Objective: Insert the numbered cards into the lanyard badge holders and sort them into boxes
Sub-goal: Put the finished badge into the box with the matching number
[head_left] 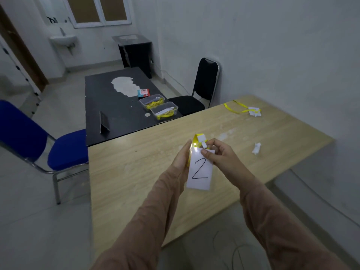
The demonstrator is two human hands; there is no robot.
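Note:
Above the wooden table (136,182) I hold a clear badge holder with a white card marked "2" (199,172) in it, its yellow lanyard (197,139) looped at the top. My left hand (182,158) grips the holder's left edge. My right hand (218,154) pinches the card's top right corner by the clip. Another yellow lanyard with a badge holder (253,111) lies at the table's far right. Two clear plastic boxes (152,101) (164,110) with yellow lanyards inside stand on the black table (113,114) beyond.
A crumpled white paper scrap (256,148) lies on the wooden table to the right. A phone on a stand (104,121) and a small packet (143,92) sit on the black table. A blue chair (39,141) stands left, a black chair (202,88) behind.

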